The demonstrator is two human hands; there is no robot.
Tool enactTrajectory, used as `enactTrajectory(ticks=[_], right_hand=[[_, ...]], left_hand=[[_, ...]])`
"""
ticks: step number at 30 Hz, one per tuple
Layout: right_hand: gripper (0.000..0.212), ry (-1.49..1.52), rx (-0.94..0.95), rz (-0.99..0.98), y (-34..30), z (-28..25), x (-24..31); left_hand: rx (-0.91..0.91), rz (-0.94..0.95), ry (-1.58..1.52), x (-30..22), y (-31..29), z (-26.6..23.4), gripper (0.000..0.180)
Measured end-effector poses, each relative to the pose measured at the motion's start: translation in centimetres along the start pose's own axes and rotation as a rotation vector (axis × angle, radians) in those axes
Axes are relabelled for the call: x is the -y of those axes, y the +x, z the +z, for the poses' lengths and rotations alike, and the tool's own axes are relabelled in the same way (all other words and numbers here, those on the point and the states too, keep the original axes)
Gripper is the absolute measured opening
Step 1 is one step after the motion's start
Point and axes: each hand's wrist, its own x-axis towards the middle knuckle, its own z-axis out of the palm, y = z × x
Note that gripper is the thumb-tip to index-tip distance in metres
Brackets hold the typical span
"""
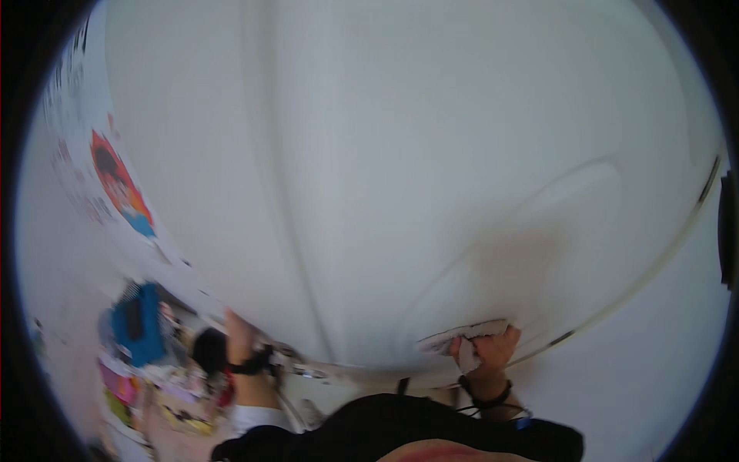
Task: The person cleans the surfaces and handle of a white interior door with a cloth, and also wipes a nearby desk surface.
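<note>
A big white door-like panel (369, 154) fills most of the view, with a long recessed grip (539, 231) in its lower right part. My right hand (493, 350) presses a crumpled white cloth (466, 336) against the lower end of that recess, fingers closed around it. My left hand (240, 333) wraps over the panel's lower left edge, and its fingertips are hidden behind the edge. Both wrists wear dark bands. My dark clothing shows at the bottom.
A side face at the left carries a colourful orange and blue sticker (117, 185) and smaller marks. Below it stand a blue object (137, 323) and a cluttered spot with bright items (146, 389). A dark shape (727, 231) sits at the right rim.
</note>
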Motion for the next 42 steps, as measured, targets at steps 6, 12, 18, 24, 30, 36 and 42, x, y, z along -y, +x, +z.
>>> enactTrajectory(ticks=[6, 12, 18, 24, 30, 36, 42], right_hand=[[0.016, -0.081, 0.107, 0.045, -2.9, -4.6, -7.4], [0.033, -0.055, -0.01, 0.148, -4.1, -5.6, -11.1], [0.032, 0.218, -0.135, 0.57, -7.6, -4.8, -11.4], [0.032, 0.382, -0.175, 0.766, -3.4, -1.6, -3.9], [0.02, 0.114, -0.296, 0.469, 1.1, 5.1, 6.4], [0.015, -0.022, -0.163, -0.021, 5.9, 10.6, 20.5], [0.026, -0.082, -0.168, -0.048, 9.4, 14.7, 30.4]], left_hand=[[-0.155, 0.088, -0.091, 1.4, 0.6, -3.0, 0.056], [-0.195, 0.046, -0.022, -2.8, -0.7, 2.3, 0.052], [-0.189, 0.03, -0.103, 0.2, -1.0, 0.9, 0.054], [0.027, -0.02, 0.218, -0.4, -1.2, 0.2, 0.053], [0.295, 0.02, 0.027, -4.5, -1.7, 4.8, 0.068], [0.574, 0.005, 0.351, -7.0, 0.2, 3.7, 0.044], [0.61, -0.084, 0.197, -8.1, -0.5, 3.4, 0.034]])
